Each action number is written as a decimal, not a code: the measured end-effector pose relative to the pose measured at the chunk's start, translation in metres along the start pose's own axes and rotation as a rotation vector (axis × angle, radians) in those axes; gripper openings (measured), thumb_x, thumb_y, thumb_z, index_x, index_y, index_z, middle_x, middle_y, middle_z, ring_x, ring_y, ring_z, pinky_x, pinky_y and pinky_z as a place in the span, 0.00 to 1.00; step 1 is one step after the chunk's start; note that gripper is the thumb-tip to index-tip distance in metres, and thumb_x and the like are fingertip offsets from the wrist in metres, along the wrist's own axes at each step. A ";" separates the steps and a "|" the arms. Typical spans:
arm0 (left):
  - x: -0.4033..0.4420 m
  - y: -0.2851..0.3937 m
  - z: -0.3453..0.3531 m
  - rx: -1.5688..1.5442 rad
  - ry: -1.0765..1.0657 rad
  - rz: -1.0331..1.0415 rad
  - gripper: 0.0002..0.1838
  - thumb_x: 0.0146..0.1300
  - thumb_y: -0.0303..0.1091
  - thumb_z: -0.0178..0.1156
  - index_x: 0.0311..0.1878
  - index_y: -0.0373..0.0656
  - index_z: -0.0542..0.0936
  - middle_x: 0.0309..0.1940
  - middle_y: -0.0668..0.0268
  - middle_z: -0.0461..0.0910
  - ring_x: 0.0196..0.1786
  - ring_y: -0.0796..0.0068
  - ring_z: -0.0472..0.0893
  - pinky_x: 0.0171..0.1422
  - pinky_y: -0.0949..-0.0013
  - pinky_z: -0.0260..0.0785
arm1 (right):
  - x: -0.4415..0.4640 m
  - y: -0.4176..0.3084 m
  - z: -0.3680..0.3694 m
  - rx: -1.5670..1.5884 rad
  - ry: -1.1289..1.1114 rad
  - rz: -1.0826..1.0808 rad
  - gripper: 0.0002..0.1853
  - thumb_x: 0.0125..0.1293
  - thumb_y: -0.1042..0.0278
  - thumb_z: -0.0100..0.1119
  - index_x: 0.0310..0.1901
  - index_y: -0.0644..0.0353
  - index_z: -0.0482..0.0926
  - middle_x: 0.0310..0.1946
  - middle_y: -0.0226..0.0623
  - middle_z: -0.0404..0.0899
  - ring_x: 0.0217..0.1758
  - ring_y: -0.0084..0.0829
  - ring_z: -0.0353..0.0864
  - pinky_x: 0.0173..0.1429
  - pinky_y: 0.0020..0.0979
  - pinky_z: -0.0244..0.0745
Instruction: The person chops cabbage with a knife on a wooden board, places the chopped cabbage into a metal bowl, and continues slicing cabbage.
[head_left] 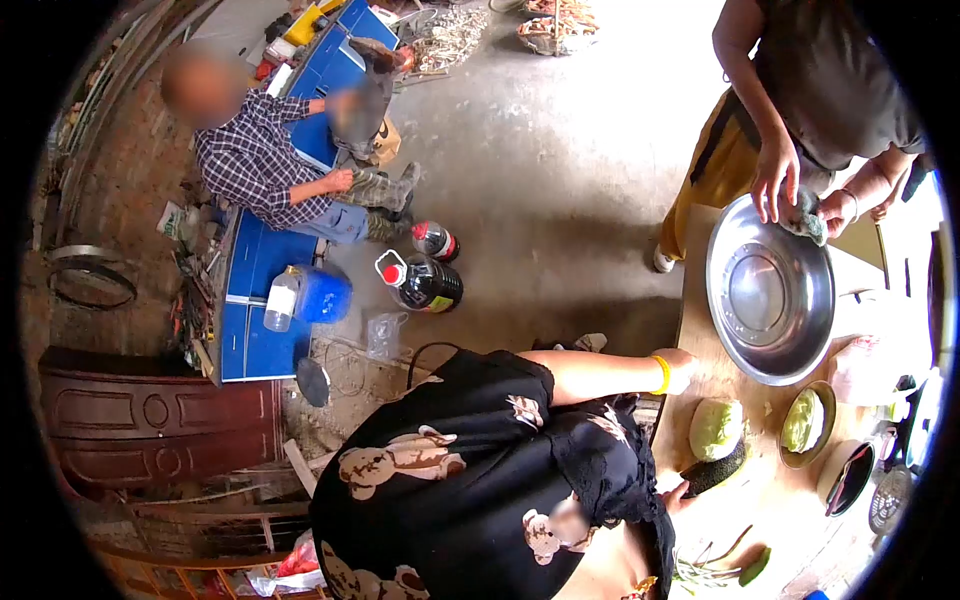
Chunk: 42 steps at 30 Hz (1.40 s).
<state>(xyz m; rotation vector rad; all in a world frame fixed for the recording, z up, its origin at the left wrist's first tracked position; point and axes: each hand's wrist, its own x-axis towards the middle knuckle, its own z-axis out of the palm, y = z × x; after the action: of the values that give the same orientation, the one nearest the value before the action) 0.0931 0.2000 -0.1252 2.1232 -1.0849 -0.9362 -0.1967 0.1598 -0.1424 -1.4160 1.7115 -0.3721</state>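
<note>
My left hand (681,371), with a yellow band at its wrist, is curled closed at the near edge of the wooden table (690,320). Whatever may be inside it is hidden. My right hand (676,493) is closed at the near end of a dark, speckled, cleaver-like tool (714,472) lying low over the table. Against this tool sits a pale green cabbage piece (716,428). Another cabbage piece (802,421) rests in a bowl (822,456) farther across. Between my hands and the other person stands a wide steel basin (768,300).
Across the basin, a person in a dark shirt (840,90) holds a greyish wad (803,215) over its rim. Green stalks (705,573) lie near my right hand. Someone in a checked shirt (250,160) sits on blue cabinets (262,262). Large dark bottles (430,287) stand on the floor.
</note>
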 end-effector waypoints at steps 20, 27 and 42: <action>-0.007 0.000 0.001 0.048 -0.016 0.021 0.06 0.45 0.28 0.54 0.29 0.39 0.74 0.28 0.52 0.77 0.35 0.52 0.76 0.40 0.56 0.68 | 0.004 0.008 0.005 0.082 -0.002 -0.017 0.22 0.63 0.58 0.46 0.53 0.64 0.63 0.36 0.39 0.73 0.16 0.24 0.66 0.15 0.23 0.64; -0.007 -0.002 0.001 0.077 -0.065 0.023 0.06 0.44 0.29 0.55 0.29 0.40 0.74 0.28 0.54 0.77 0.35 0.54 0.76 0.40 0.57 0.68 | -0.002 0.000 0.002 0.064 -0.046 -0.008 0.21 0.63 0.58 0.46 0.52 0.64 0.63 0.29 0.38 0.71 0.14 0.24 0.65 0.15 0.24 0.64; -0.004 -0.005 0.006 0.074 -0.096 -0.004 0.07 0.44 0.29 0.55 0.29 0.40 0.74 0.28 0.53 0.77 0.35 0.53 0.76 0.40 0.57 0.67 | 0.010 0.018 0.002 -0.009 -0.012 0.034 0.26 0.63 0.56 0.47 0.57 0.66 0.60 0.33 0.45 0.75 0.13 0.28 0.70 0.15 0.26 0.68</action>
<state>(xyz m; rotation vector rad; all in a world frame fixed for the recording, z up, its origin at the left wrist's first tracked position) 0.0886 0.2050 -0.1307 2.1591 -1.1797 -1.0244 -0.2066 0.1569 -0.1605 -1.3915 1.7273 -0.3367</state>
